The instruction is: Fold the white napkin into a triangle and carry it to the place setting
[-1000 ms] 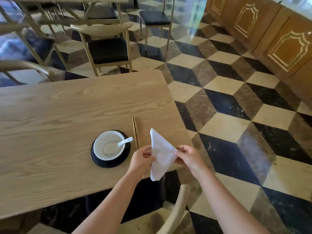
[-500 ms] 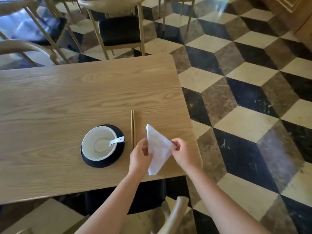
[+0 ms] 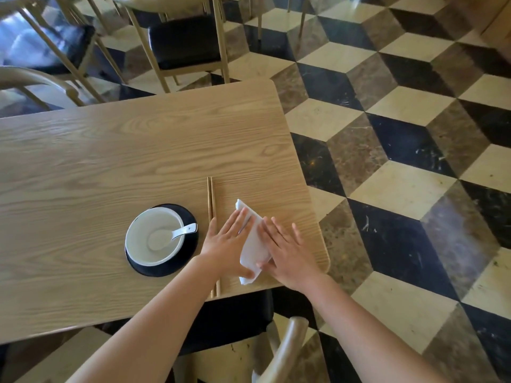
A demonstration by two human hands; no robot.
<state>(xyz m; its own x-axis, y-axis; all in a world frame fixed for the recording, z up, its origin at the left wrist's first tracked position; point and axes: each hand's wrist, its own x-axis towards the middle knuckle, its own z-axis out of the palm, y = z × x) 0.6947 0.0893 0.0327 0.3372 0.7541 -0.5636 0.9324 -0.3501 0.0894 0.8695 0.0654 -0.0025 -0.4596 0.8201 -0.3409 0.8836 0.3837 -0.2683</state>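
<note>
The folded white napkin point(image 3: 253, 241) lies flat on the wooden table point(image 3: 138, 150), just right of the chopsticks point(image 3: 211, 200). My left hand point(image 3: 228, 244) rests palm down on its left side, fingers spread, thumb tip at its near corner. My right hand point(image 3: 287, 251) presses flat on its right side, fingers apart. The middle strip and the far and near tips of the napkin show between the hands. Left of the chopsticks stands a white bowl point(image 3: 146, 248) with a spoon point(image 3: 184, 231) on a black plate point(image 3: 190, 244).
The table's right edge point(image 3: 322, 239) runs close to my right hand, with checkered floor point(image 3: 401, 189) beyond. A chair back point(image 3: 284, 352) curves up below the table's near edge. More chairs point(image 3: 185, 42) stand past the far edge.
The napkin was held up in the air by both hands; it now lies on the table beside the chopsticks, with both palms flat on it. The view has tilted down.
</note>
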